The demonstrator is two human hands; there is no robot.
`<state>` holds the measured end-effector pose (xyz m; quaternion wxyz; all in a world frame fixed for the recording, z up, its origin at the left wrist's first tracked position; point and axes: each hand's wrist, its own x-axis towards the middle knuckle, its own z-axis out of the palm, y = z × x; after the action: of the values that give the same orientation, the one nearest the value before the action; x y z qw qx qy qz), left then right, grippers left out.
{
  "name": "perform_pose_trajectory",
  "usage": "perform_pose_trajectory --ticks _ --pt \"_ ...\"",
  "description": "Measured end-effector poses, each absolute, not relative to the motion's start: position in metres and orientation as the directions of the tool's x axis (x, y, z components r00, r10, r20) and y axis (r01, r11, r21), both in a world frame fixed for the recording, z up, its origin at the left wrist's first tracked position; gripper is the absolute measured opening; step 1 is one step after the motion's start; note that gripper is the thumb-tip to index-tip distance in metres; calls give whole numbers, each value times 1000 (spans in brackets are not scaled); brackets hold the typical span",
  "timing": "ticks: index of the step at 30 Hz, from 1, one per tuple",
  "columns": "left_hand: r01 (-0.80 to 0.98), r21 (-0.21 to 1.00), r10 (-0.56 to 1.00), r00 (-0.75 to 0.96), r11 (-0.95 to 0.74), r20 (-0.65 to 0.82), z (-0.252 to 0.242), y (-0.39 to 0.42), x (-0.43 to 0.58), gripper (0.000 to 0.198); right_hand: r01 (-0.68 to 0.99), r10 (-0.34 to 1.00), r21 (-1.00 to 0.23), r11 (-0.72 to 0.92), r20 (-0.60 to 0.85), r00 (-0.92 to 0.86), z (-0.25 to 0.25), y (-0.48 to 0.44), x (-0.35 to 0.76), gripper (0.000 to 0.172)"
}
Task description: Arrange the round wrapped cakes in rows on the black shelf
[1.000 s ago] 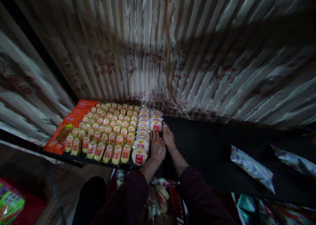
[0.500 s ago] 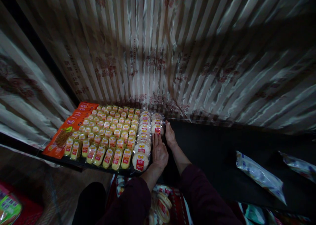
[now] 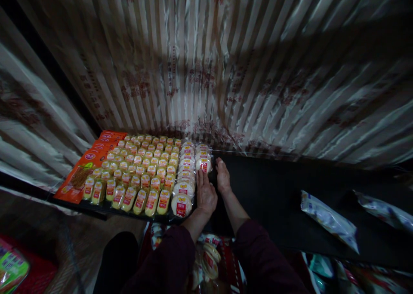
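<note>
Flat round white crackers in clear wrappers with red labels stand in two rows on the black shelf. The longer cracker row [image 3: 182, 186] runs to the front edge; the shorter cracker row [image 3: 203, 164] is at the back, to its right. My left hand [image 3: 206, 194] has its fingers stretched out, their tips against the front cracker packet of the shorter row. Just right of that row, my right hand [image 3: 223, 176] is held upright with straight fingers, a small gap from the packets. Neither hand grips anything.
Several rows of small yellow wrapped cakes [image 3: 138, 160] and orange snack bags [image 3: 83, 170] fill the left of the shelf [image 3: 258, 191]. Two silvery bags [image 3: 329, 220] lie at right. Below is a red box [image 3: 230, 264] of more packets. A patterned striped curtain [image 3: 200, 70] hangs behind.
My right hand has come slightly away from the side of the shorter cracker row. My left hand stays at its front packet. The view has shifted a little.
</note>
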<state>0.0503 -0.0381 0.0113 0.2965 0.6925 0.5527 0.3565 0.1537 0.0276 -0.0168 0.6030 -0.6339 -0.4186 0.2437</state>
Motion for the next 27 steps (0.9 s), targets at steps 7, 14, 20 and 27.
perform_pose_trajectory --ticks 7,14,20,27 --pt "596 776 978 160 -205 136 18 -63 47 51 154 824 -987 53 130 552 0 -30 136 41" --pt "564 779 959 226 -272 171 23 -105 26 45 165 846 -986 28 112 521 10 -86 109 33" --pt "475 791 918 286 -385 275 12 -159 -5 47 193 883 -981 13 102 457 14 -150 76 29" --pt "454 822 912 369 -346 180 -18 -216 -46 48 301 881 -953 7 149 449 -10 -216 40 24"
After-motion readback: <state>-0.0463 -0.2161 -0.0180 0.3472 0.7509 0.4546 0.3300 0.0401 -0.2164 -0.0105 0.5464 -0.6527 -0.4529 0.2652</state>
